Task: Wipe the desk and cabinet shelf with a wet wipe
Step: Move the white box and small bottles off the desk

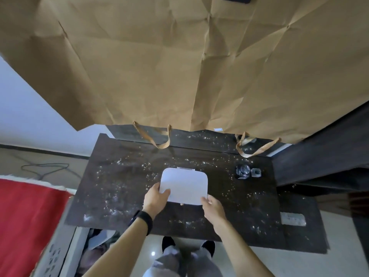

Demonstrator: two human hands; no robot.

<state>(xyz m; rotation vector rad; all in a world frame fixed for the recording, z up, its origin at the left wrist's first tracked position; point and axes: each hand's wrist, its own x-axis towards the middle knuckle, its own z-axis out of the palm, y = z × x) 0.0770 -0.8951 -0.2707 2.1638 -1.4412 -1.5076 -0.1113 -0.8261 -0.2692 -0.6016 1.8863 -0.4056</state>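
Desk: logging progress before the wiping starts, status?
Left hand, right hand hold white case by near edge. Desk speckled, unwiped. Glass pieces stand right.

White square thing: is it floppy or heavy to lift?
Probably stiff: the white square thing looks flat with the left hand and right hand holding only its near corners. Likely light, as that suffices. Its smooth face might slip.

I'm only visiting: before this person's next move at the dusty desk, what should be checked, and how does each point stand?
1. Left hand and right hand hold white box: ok.
2. Wipe in hand: not ok, none seen.
3. Desk clean: not ok, white specks all over.
4. Glass jars off desk: not ok, standing at right.
5. Grey pack holds wipes: cannot tell.
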